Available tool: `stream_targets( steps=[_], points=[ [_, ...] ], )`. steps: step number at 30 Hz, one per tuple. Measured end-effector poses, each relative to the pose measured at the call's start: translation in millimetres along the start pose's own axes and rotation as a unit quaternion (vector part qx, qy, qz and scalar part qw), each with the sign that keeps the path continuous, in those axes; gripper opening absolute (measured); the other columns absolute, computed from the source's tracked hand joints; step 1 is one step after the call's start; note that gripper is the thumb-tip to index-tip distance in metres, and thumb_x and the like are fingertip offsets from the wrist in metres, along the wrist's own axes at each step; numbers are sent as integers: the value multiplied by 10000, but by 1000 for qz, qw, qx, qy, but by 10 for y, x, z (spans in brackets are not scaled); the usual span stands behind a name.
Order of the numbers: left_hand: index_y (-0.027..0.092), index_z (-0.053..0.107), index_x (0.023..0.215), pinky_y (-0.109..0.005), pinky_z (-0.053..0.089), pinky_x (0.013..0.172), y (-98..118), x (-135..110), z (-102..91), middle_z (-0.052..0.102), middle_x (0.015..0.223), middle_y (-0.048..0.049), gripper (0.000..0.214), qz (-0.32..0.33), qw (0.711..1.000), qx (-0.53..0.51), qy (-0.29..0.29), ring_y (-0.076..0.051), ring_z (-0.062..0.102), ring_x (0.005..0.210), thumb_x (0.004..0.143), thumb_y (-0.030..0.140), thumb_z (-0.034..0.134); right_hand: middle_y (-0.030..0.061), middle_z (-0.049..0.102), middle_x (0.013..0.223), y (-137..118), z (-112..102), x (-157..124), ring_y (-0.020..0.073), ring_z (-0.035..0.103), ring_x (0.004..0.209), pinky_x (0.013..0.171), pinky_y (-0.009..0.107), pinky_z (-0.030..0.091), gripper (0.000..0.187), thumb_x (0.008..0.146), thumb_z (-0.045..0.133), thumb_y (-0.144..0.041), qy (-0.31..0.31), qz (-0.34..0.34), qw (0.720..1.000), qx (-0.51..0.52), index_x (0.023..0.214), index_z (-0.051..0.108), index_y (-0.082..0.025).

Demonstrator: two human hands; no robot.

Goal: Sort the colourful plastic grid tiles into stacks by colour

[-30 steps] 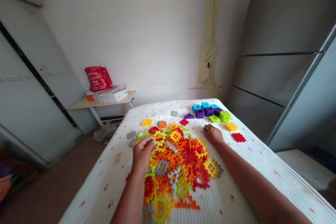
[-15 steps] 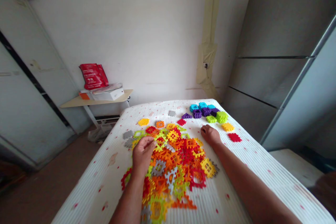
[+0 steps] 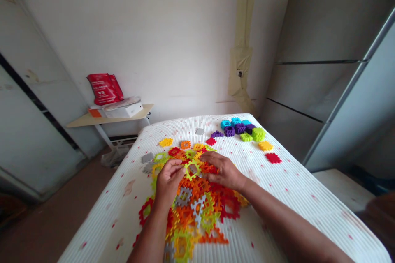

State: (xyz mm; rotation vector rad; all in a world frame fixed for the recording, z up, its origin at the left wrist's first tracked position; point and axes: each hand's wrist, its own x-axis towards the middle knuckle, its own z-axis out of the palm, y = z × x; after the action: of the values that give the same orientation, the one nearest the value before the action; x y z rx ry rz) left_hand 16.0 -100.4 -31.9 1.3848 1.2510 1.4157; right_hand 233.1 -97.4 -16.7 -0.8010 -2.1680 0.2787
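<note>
The left hand (image 3: 168,181) pinches a lime-green plastic lattice tile (image 3: 193,169) above a heaped pile of waffle-grid tiles (image 3: 191,209) on the ribbed white bedcover (image 3: 271,209). The right hand (image 3: 222,170), fingers spread and empty, has moved from the pile's far edge onto it, just beside that tile.

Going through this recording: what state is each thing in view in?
Heap of multicoloured plastic lattice tiles: loose, overlapping.
Left hand: pinching a lime-green plastic lattice tile, tilted up.
Right hand: open, fingers resting on the heap.
Purple and blue plastic tile stacks: compact, apart from the heap.
</note>
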Motion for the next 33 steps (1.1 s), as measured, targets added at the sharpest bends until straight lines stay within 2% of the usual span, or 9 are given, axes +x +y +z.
stream_targets(
  steps=[3, 7, 15, 21, 23, 25, 28, 31, 33],
  points=[
    [180, 549, 909, -259, 484, 641, 18, -8, 2, 662, 736, -17, 371, -18, 1000, 6, -15, -152, 621, 657, 627, 385, 675, 114, 465, 1341, -138, 50, -9, 224, 467, 1175, 948, 372, 406, 485, 810, 601, -330, -34, -47, 995, -78, 1267, 484, -216],
    [186, 537, 921, -268, 491, 640, 31, -16, 0, 665, 731, -17, 390, -25, 999, -3, -32, -156, 624, 652, 620, 384, 686, 105, 493, 1318, -169, 107, -7, 217, 487, 1140, 925, 361, 412, 474, 830, 583, -324, -54, -62, 987, -135, 1279, 468, -227],
    [191, 538, 911, -243, 479, 621, 57, -36, 18, 676, 715, -9, 377, -37, 997, -34, -51, -140, 619, 627, 613, 350, 705, 119, 491, 1310, -159, 131, -12, 207, 459, 1179, 961, 351, 393, 439, 848, 562, -313, -36, -64, 990, -116, 1264, 478, -201],
    [177, 541, 1047, -274, 508, 681, 80, -39, 17, 687, 767, -36, 511, -36, 999, -22, -33, -170, 646, 703, 614, 386, 712, 115, 545, 1245, -74, 25, 6, 199, 502, 1132, 937, 332, 428, 417, 810, 593, -249, -11, -53, 994, -98, 1216, 526, -178],
    [173, 550, 1042, -289, 514, 725, 74, -24, -19, 691, 802, -50, 513, -22, 999, -23, 0, -186, 656, 758, 612, 398, 714, 127, 545, 1246, 71, -105, -12, 207, 514, 1124, 921, 335, 445, 408, 792, 602, -213, 21, -14, 993, -111, 1194, 546, -164],
    [172, 562, 1024, -293, 516, 744, 61, -3, -66, 689, 824, -55, 497, -13, 999, -30, 32, -194, 659, 786, 613, 407, 714, 131, 548, 1244, 285, -268, -67, 201, 563, 1054, 875, 327, 476, 396, 771, 609, -172, 60, 58, 988, -127, 1164, 567, -159],
    [172, 575, 1010, -282, 519, 733, 29, 25, -121, 684, 828, -49, 482, -12, 998, -30, 55, -191, 658, 784, 617, 415, 713, 119, 549, 1248, 670, -483, -218, 146, 636, 804, 738, 286, 520, 361, 742, 594, -105, 101, 188, 964, -161, 1097, 604, -167],
    [170, 585, 1003, -275, 517, 734, -10, 37, -135, 680, 820, -42, 473, -12, 998, -23, 54, -182, 653, 777, 620, 417, 713, 87, 557, 1255, 1003, -570, -393, 163, 630, 896, 797, 291, 506, 347, 736, 599, -106, 94, 263, 936, -214, 1074, 621, -180],
    [163, 588, 999, -282, 516, 741, -31, 40, -128, 679, 821, -44, 474, -10, 999, -19, 47, -183, 651, 778, 620, 417, 713, 61, 554, 1270, 1143, -561, -479, 170, 606, 990, 844, 281, 490, 349, 742, 590, -109, 58, 307, 918, -245, 1078, 626, -196]
  ],
)
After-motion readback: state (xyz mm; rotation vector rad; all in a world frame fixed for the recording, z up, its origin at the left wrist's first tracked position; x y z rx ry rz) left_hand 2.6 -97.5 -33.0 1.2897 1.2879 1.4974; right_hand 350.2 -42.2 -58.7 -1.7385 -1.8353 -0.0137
